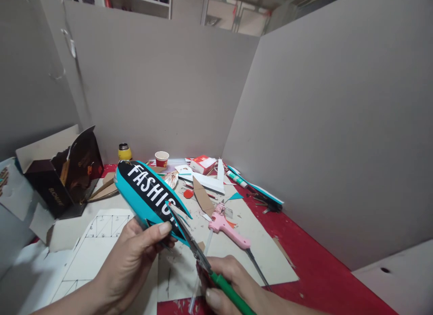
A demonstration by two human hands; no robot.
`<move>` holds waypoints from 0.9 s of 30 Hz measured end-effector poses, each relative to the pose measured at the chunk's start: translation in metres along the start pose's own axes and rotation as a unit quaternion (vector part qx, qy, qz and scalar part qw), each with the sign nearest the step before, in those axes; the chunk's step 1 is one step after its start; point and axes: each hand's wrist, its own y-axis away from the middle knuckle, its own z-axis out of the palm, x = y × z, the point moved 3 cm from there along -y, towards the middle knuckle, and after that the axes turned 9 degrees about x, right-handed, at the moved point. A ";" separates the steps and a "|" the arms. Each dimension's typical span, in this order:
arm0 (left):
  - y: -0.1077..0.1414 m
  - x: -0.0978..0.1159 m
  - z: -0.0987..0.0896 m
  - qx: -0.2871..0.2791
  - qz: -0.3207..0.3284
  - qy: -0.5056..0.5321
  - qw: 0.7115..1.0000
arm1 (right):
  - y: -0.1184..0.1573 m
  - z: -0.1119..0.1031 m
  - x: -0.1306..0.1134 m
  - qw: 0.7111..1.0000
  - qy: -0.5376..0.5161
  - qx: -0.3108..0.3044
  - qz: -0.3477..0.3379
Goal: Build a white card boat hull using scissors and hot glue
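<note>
A curved turquoise and black piece of card [149, 197] with white lettering is gripped at its lower edge by my left hand [135, 252], thumb on top. My right hand [233, 283] is closed on a pair of scissors [194, 247] with green handles. The scissor blades reach the lettered card near its right end, where a narrow strip stands apart from the rest. To the right of the blades, a pink hot glue gun [226, 227] lies on pale board, its nozzle pointing away from me. My left fingers are partly hidden behind the card.
Paper with drawn lines [98, 247] lies at left, before an open dark box [72, 175]. A yellow jar [125, 152], a paper cup [162, 159] and card scraps [203, 195] lie toward the back. Grey partitions [162, 89] enclose the red-covered table [324, 270].
</note>
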 end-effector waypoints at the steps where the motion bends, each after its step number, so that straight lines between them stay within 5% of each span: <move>1: 0.000 0.000 0.000 0.005 0.001 0.001 1.000 | 0.000 0.000 0.000 1.000 0.000 0.001 0.000; 27: -0.001 -0.003 -0.004 0.006 0.007 -0.018 1.000 | 0.005 -0.005 0.001 1.000 0.008 -0.017 0.010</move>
